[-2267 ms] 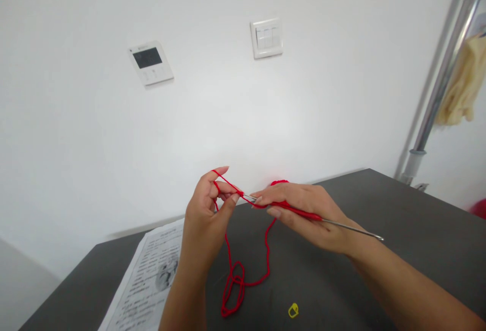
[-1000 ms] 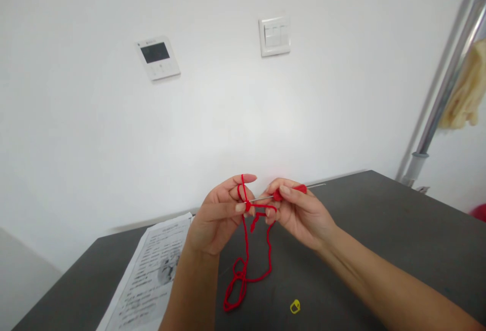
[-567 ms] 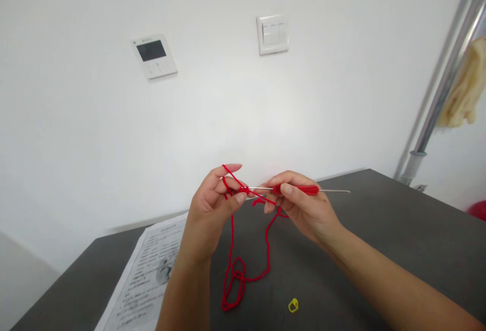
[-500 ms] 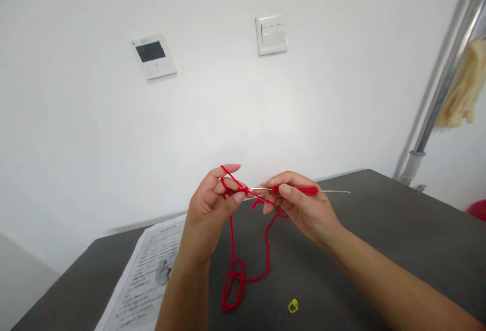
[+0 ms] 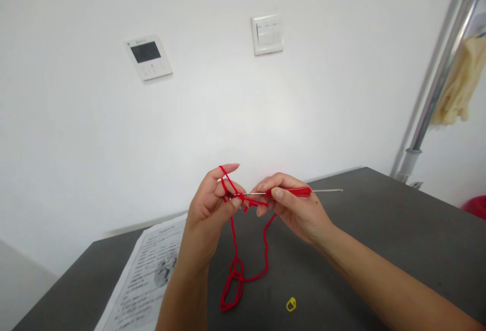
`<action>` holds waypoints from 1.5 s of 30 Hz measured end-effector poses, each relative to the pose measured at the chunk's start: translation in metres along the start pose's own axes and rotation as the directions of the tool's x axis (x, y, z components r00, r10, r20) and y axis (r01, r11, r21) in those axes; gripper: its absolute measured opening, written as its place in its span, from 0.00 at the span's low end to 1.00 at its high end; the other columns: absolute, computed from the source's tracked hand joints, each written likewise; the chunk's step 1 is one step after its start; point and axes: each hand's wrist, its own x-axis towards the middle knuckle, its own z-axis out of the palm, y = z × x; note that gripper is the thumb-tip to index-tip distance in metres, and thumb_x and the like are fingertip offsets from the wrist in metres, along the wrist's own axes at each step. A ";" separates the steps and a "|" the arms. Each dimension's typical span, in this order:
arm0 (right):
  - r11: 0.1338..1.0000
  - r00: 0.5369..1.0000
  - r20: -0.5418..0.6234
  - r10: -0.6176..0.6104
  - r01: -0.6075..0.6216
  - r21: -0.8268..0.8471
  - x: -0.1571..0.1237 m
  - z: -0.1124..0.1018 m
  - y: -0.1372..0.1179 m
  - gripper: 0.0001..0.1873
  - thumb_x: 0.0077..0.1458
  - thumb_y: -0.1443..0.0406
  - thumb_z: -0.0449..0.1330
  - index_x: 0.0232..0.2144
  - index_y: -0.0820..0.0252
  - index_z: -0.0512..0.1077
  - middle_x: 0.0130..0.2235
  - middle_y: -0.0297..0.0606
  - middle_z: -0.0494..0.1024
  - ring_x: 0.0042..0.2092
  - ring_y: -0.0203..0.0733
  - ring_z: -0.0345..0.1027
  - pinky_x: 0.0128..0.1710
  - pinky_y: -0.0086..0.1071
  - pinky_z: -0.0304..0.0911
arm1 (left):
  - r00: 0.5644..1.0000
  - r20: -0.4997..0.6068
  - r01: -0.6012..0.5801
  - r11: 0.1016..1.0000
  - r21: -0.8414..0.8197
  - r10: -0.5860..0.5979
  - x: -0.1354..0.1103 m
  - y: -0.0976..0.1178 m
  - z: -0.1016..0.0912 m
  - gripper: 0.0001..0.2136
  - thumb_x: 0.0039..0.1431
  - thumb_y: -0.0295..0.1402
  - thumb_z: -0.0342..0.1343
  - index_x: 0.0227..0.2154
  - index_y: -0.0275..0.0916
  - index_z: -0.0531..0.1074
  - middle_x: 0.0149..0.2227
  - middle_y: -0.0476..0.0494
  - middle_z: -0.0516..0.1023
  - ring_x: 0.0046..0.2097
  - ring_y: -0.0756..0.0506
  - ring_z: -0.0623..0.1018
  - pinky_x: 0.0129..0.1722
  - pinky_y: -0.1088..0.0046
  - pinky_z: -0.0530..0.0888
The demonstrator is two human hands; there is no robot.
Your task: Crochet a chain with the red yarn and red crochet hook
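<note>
My left hand point(image 5: 209, 208) is raised above the dark table point(image 5: 379, 240), with red yarn point(image 5: 232, 240) looped over its forefinger and pinched between thumb and fingers. My right hand point(image 5: 294, 210) grips a crochet hook point(image 5: 292, 192) by its red handle, its metal tip pointing left into the yarn at my left fingertips. The hook's bare metal end sticks out to the right. From both hands the yarn hangs down to a loose tangle on the table.
A printed paper sheet point(image 5: 146, 280) lies at the table's left. A small yellow stitch marker point(image 5: 290, 304) rests near the yarn tangle. On the white wall are a thermostat panel point(image 5: 148, 57) and a light switch point(image 5: 267, 34). A metal pole point(image 5: 433, 93) with cream cloth stands right.
Over the last seconds my right hand turned the hook from slanting down-right to level. In the last half second both hands shifted slightly left and the hook tip moved closer to my left fingers.
</note>
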 end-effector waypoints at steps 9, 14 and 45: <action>0.870 0.966 0.051 0.254 -0.251 0.424 0.001 0.008 0.005 0.09 0.54 0.63 0.69 0.30 0.66 0.79 0.27 0.33 0.78 0.27 0.29 0.72 0.30 0.23 0.73 | 0.968 0.234 0.153 0.959 -0.240 -0.096 0.003 -0.004 -0.001 0.19 0.54 0.28 0.65 0.49 0.38 0.74 0.27 0.50 0.76 0.30 0.49 0.76 0.34 0.70 0.72; 0.846 0.968 0.041 0.248 -0.237 0.477 0.002 0.005 0.010 0.07 0.52 0.64 0.69 0.30 0.64 0.80 0.26 0.32 0.79 0.26 0.27 0.70 0.30 0.21 0.72 | 0.981 0.172 0.120 0.970 -0.212 -0.084 0.002 -0.002 0.005 0.19 0.55 0.27 0.64 0.50 0.38 0.73 0.28 0.50 0.76 0.30 0.51 0.75 0.34 0.73 0.71; 0.998 0.998 0.004 -0.062 0.062 -0.009 -0.003 0.003 -0.003 0.08 0.57 0.60 0.68 0.34 0.59 0.79 0.32 0.36 0.83 0.28 0.36 0.77 0.31 0.31 0.73 | 0.994 0.065 0.102 0.968 -0.231 -0.089 0.002 -0.002 0.015 0.19 0.52 0.28 0.63 0.49 0.36 0.73 0.26 0.51 0.73 0.28 0.48 0.71 0.32 0.70 0.69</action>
